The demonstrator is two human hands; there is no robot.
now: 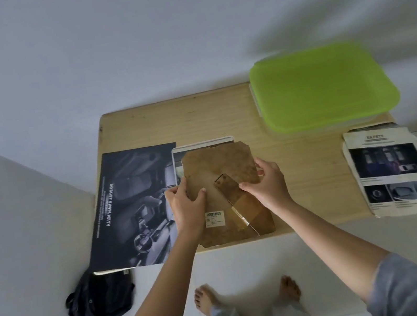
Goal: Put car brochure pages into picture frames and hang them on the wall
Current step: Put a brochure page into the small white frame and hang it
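Both grips hold the brown backing board: left hand pinches its L edge, thumb on top; right hand holds the R edge, thumb by the fold-out stand. Board faces up w/ barcode sticker showing, over a white picture frame lying on the tabletop. Dark car brochure just L of frame, SAFETY page at R end, green-lidded box far R. Black backpack on floor.
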